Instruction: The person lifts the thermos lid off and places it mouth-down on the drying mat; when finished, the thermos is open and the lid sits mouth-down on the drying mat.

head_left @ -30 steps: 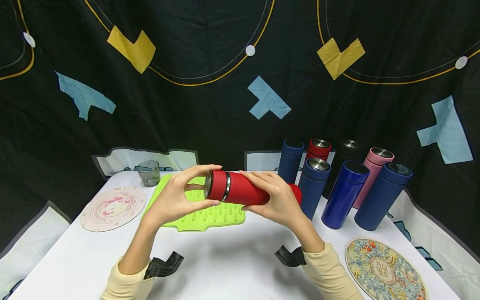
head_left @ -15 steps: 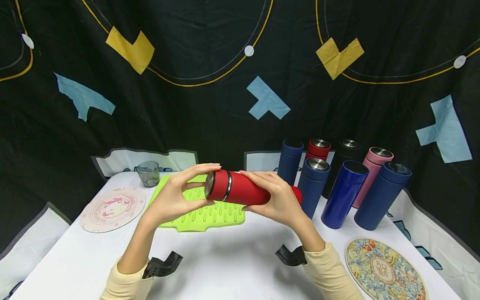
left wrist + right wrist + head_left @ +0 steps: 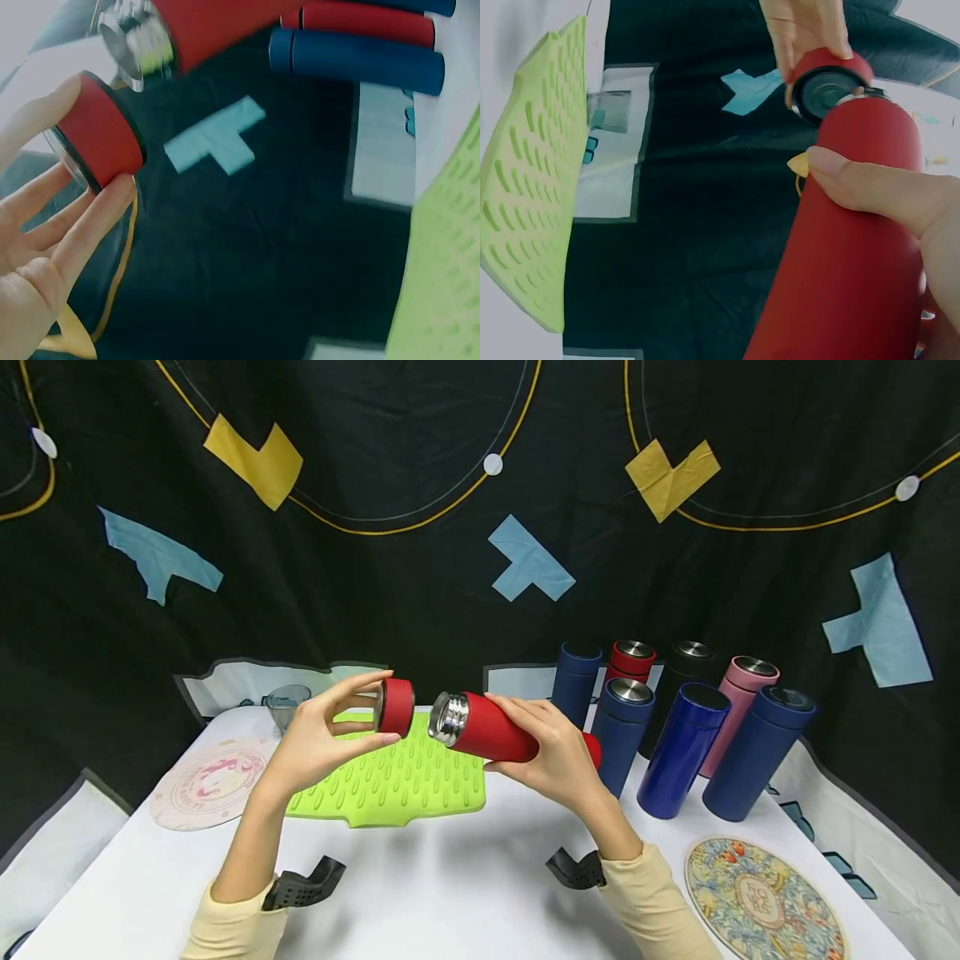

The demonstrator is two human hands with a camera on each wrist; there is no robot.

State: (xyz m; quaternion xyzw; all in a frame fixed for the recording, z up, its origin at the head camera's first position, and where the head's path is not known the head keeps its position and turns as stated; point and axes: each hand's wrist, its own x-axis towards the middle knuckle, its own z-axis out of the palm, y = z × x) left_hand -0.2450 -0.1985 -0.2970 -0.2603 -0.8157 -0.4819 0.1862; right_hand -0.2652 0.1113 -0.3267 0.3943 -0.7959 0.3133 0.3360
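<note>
My left hand (image 3: pixel 318 739) pinches a red lid (image 3: pixel 396 707) between thumb and fingers. In the left wrist view the lid (image 3: pixel 101 135) shows a dark rim and sits apart from the bottle. My right hand (image 3: pixel 555 747) grips a red thermos bottle (image 3: pixel 491 727) round its body, tilted nearly flat, its bare steel threaded neck (image 3: pixel 448 718) pointing at the lid. From the right wrist the lid's dark underside (image 3: pixel 825 94) faces the bottle (image 3: pixel 855 247). Both are held above the white table (image 3: pixel 442 893).
A lime green drying mat (image 3: pixel 405 781) lies behind the hands. At left are a glass (image 3: pixel 285 703) and a pink round mat (image 3: pixel 213 785). Several thermos bottles, such as a shiny blue one (image 3: pixel 682 752), stand at right. A patterned round mat (image 3: pixel 765 897) lies in front of them.
The lid has come off the red thermos bottle and moved left with my left hand, baring the steel neck. My right hand still holds the bottle in almost the same place.
</note>
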